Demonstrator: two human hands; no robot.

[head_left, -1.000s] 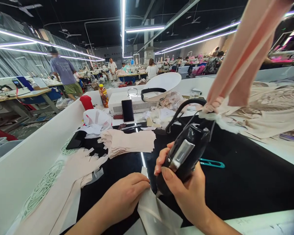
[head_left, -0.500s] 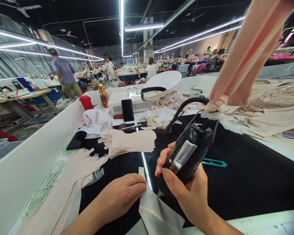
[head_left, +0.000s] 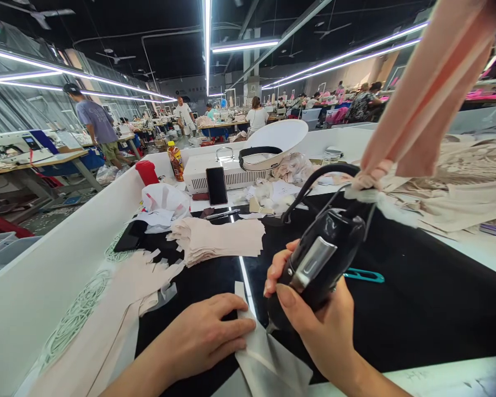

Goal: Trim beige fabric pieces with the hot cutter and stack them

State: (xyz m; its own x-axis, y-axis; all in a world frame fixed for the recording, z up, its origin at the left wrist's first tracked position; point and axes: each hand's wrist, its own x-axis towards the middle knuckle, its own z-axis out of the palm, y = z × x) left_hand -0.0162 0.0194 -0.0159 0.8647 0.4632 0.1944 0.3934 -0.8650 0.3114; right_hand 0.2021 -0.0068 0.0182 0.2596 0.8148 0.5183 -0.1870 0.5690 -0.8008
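My right hand (head_left: pixel 314 325) is wrapped round a black corded electric hand tool (head_left: pixel 314 264) with a silver metal plate; its exact kind I cannot make out. A knotted peach cloth strip (head_left: pixel 421 99) runs up from the tool's top. The tool's lower end stands close beside a pale fabric piece (head_left: pixel 268 353); I cannot tell whether they touch. My left hand (head_left: pixel 210 331) lies on the fabric's left edge, fingers stretched and apart. Just beyond sits a stack of pale cut pieces (head_left: pixel 221 237). Teal thread snips (head_left: pixel 364 275) lie right of the tool.
White side walls (head_left: pixel 86 220) border the black work surface (head_left: pixel 430 298). At the back are a white vented box (head_left: pixel 194 175), a phone (head_left: pixel 217 186), a white visor (head_left: pixel 268 157) and a bottle (head_left: pixel 175 161). Pale fabric (head_left: pixel 467 193) is heaped right; green cord coils (head_left: pixel 74 314) lie left.
My left hand's fingers have spread and reached a little further right over the fabric. The tool has shifted slightly right in view. A person in the background has moved left.
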